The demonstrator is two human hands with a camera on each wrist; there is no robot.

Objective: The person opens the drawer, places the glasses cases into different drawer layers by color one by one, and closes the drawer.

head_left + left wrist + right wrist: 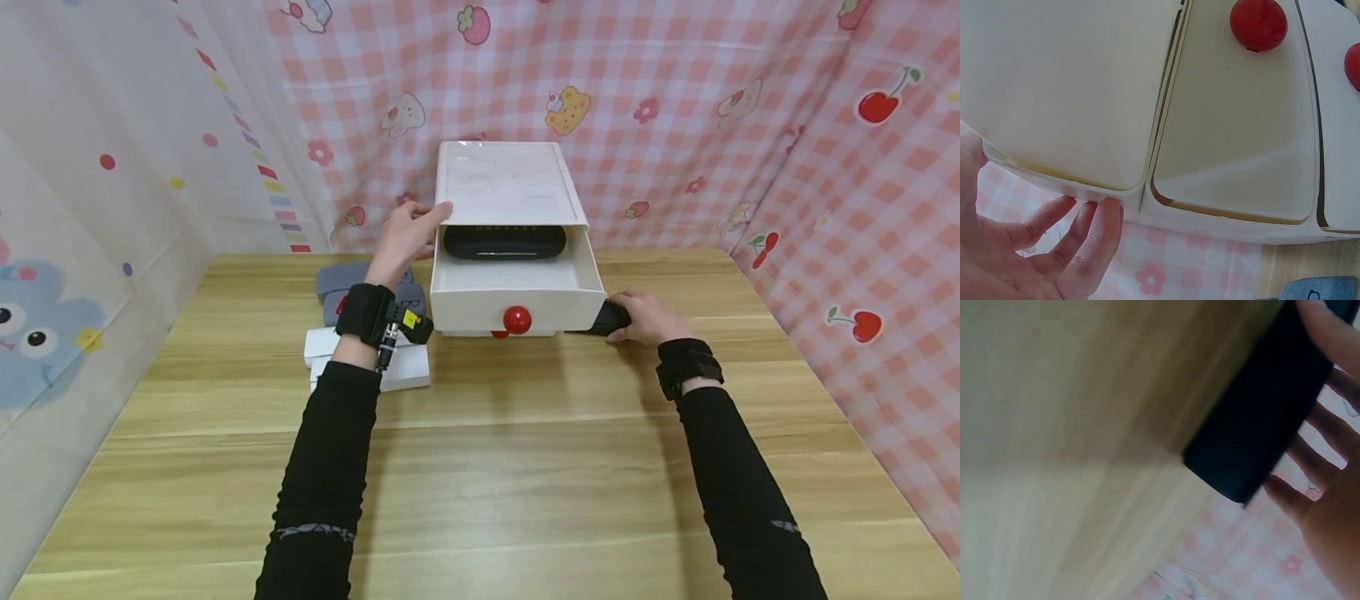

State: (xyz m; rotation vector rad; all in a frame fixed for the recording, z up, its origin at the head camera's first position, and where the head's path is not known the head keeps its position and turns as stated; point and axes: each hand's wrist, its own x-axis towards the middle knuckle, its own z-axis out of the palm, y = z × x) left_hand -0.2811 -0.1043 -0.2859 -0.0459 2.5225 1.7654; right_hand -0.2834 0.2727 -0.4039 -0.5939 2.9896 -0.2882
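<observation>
A white drawer cabinet stands against the curtain, its top drawer pulled out towards me by its red round knob side. Inside that drawer lies a rounded black glasses case with small lettering on it. My left hand grips the cabinet's upper left front corner, fingertips against the side wall. Beside the cabinet on the right, my right hand holds a boxy black glasses case, thumb over its top and fingers along its far side. Part of this case is hidden behind the drawer.
Left of the cabinet lie grey glasses cases, partly behind my left wrist. White boxes lie in front of them. Lower red knobs stick out from the cabinet front. A patterned curtain closes off the back of the wooden table.
</observation>
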